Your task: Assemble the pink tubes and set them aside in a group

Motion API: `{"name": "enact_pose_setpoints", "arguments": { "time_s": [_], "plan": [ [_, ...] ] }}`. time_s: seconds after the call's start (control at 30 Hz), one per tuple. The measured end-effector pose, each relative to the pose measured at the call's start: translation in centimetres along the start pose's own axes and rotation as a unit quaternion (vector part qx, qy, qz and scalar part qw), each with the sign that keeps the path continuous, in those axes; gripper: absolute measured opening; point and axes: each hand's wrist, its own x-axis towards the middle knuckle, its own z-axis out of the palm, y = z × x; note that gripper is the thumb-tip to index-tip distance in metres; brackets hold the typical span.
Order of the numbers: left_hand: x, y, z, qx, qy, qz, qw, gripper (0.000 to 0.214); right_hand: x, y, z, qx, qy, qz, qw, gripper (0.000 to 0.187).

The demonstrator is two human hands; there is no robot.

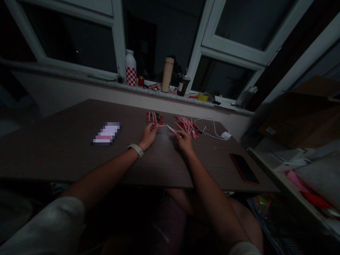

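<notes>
My left hand (149, 135), a pale watch on its wrist, rests on the brown table (79, 148) with fingers curled around a pink pen piece that sticks out toward the right. My right hand (183, 140) lies close beside it, pinching a pale pen-like stick (171, 129) that points up and left. Just beyond the left hand lies a short row of red and dark pens (154, 117). A loose heap of pink and red pens (186, 126) sits right above the right hand.
A white cable with charger (216, 132) lies right of the heap. A dark phone (244, 168) rests near the table's right edge, a blurred-out flat item (106, 133) at left. Bottles (131, 68) and a flask (168, 74) stand on the window sill. Cluttered shelves fill the right side.
</notes>
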Motion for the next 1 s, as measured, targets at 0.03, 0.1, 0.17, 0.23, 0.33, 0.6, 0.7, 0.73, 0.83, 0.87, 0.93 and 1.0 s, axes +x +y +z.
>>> {"name": "enact_pose_setpoints", "arguments": {
  "time_s": [0.03,0.1,0.17,0.23,0.33,0.6,0.7,0.73,0.83,0.87,0.93,1.0],
  "plan": [
    [-0.01,0.02,0.0,0.0,0.0,0.004,1.0,0.026,-0.02,0.01,0.01,-0.01,0.006,-0.011,1.0,0.025],
    [-0.03,0.04,0.0,-0.003,0.0,0.012,1.0,0.026,-0.08,0.01,0.03,-0.029,0.017,-0.032,0.999,0.023],
    [-0.04,0.02,0.01,-0.009,-0.001,0.017,1.0,0.025,-0.13,0.0,0.04,-0.036,0.01,-0.036,0.999,0.023],
    [-0.04,-0.01,0.02,-0.014,-0.003,0.018,1.0,0.026,-0.17,0.01,0.03,-0.039,0.001,-0.039,0.998,0.023],
    [-0.07,0.03,0.05,-0.017,-0.004,0.015,1.0,0.027,-0.2,0.04,0.01,-0.037,-0.008,-0.048,0.998,0.022],
    [-0.21,0.43,0.08,-0.005,-0.005,0.01,1.0,0.032,-0.24,0.12,-0.03,-0.063,0.003,-0.051,0.997,0.021],
    [-0.19,0.36,0.04,-0.004,-0.009,0.014,1.0,0.031,-0.25,0.18,-0.05,-0.061,-0.001,-0.058,0.996,0.021],
    [-0.18,0.34,0.02,-0.001,-0.009,0.019,1.0,0.03,-0.27,0.19,-0.06,-0.058,-0.002,-0.06,0.997,0.021],
    [-0.15,0.37,-0.05,0.016,-0.003,0.041,0.999,0.026,-0.33,0.16,-0.08,-0.064,-0.005,-0.061,0.996,0.021],
    [-0.15,0.42,-0.07,0.021,-0.001,0.046,0.999,0.024,-0.35,0.13,-0.08,-0.07,-0.004,-0.061,0.996,0.02],
    [-0.17,0.56,-0.08,0.026,0.003,0.048,0.998,0.022,-0.39,0.05,-0.08,-0.082,-0.002,-0.06,0.995,0.02],
    [-0.19,0.7,-0.09,0.031,0.006,0.046,0.998,0.02,-0.43,-0.07,-0.06,-0.094,-0.004,-0.057,0.994,0.022]
  ]
}}
